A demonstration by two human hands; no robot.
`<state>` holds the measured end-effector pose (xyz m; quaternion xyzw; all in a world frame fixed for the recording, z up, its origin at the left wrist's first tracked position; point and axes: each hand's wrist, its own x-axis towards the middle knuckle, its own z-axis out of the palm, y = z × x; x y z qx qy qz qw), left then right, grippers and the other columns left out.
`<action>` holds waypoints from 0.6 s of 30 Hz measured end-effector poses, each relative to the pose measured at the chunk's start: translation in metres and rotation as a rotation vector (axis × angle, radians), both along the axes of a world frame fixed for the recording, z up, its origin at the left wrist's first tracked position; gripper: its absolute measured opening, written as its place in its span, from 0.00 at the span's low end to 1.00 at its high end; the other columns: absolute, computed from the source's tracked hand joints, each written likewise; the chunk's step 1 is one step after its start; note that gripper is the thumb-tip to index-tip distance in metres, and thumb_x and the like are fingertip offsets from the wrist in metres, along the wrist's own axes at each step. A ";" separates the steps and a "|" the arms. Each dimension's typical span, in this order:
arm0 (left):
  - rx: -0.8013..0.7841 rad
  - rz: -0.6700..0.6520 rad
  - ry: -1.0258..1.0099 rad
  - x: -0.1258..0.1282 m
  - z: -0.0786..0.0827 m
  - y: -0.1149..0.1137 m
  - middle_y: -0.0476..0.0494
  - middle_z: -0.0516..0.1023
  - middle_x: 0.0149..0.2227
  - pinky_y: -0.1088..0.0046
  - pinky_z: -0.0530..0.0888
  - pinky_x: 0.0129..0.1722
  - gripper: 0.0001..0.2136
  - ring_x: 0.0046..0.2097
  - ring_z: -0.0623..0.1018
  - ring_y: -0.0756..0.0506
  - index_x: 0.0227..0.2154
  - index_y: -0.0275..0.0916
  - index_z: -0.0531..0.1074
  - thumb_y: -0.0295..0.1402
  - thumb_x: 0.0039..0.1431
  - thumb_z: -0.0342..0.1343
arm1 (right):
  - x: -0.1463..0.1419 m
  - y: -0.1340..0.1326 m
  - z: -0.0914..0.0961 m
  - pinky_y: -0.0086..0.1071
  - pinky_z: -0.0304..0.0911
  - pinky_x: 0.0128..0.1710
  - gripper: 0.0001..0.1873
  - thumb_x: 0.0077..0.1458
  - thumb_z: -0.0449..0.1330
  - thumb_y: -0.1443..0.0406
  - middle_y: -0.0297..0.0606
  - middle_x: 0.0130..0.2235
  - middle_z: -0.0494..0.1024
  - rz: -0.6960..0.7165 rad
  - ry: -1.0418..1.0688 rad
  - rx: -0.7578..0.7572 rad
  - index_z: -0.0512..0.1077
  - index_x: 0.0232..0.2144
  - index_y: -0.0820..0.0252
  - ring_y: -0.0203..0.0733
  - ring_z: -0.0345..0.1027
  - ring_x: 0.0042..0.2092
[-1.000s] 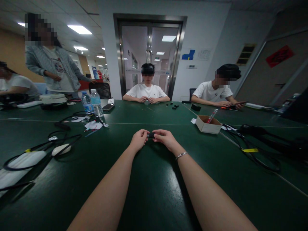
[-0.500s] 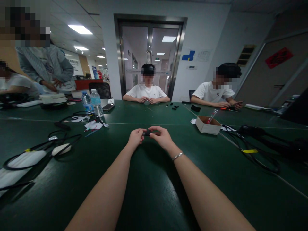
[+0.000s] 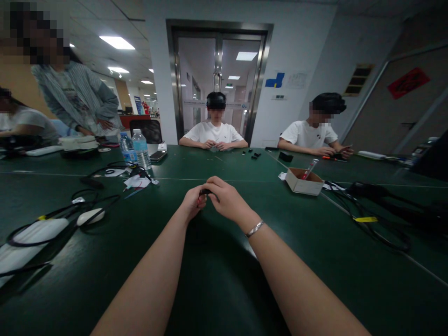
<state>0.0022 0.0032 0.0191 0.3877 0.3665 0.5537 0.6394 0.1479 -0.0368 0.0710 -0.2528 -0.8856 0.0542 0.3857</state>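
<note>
Above the green table (image 3: 220, 261), my two hands meet around a small black object (image 3: 206, 191), mostly hidden by the fingers, so its kind cannot be made out. My left hand (image 3: 193, 201) is closed around its left end with the fingers curled in. Arched over from the right, my right hand (image 3: 226, 197) covers the object's other end, thumb below and fingertips at the left hand. A silver bracelet (image 3: 255, 228) circles my right wrist.
To the right stands a small box (image 3: 304, 186) with a red-and-clear tube in it. Water bottles (image 3: 141, 149), papers and black cables (image 3: 94, 205) lie left, beside a white mouse (image 3: 91, 216). Thick black cables (image 3: 381, 228) cross the right side. Other people sit or stand around the table.
My right hand has moved left and closed over the black object, which now shows less. The left hand has shifted slightly left. A standing person at the left leans further in.
</note>
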 end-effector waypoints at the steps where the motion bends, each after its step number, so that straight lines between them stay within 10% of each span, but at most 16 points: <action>1: 0.012 0.015 -0.006 0.001 -0.001 0.001 0.58 0.53 0.13 0.84 0.47 0.14 0.12 0.14 0.52 0.58 0.23 0.38 0.60 0.39 0.53 0.56 | 0.000 0.002 -0.002 0.35 0.63 0.47 0.20 0.51 0.53 0.80 0.41 0.44 0.69 -0.011 0.022 -0.008 0.71 0.43 0.61 0.41 0.65 0.45; 7: 0.027 0.094 0.068 0.009 -0.003 0.001 0.55 0.63 0.17 0.83 0.58 0.17 0.17 0.16 0.61 0.57 0.29 0.37 0.64 0.47 0.54 0.56 | 0.013 0.034 -0.035 0.33 0.70 0.37 0.12 0.49 0.60 0.73 0.38 0.39 0.71 -0.173 0.436 -0.404 0.73 0.39 0.61 0.37 0.69 0.33; 12: 0.062 0.027 0.170 0.012 -0.003 -0.002 0.45 0.75 0.27 0.78 0.70 0.27 0.15 0.26 0.73 0.53 0.33 0.34 0.69 0.38 0.48 0.64 | 0.032 0.048 -0.050 0.35 0.73 0.39 0.12 0.49 0.64 0.70 0.38 0.35 0.75 -0.047 0.748 -0.890 0.72 0.38 0.62 0.38 0.74 0.32; 18: 0.147 0.005 0.301 0.012 -0.010 0.000 0.42 0.76 0.30 0.76 0.71 0.31 0.16 0.30 0.75 0.51 0.35 0.33 0.69 0.35 0.47 0.66 | 0.043 0.049 -0.060 0.31 0.75 0.33 0.11 0.49 0.66 0.71 0.39 0.32 0.77 -0.008 0.803 -1.076 0.71 0.36 0.63 0.40 0.76 0.32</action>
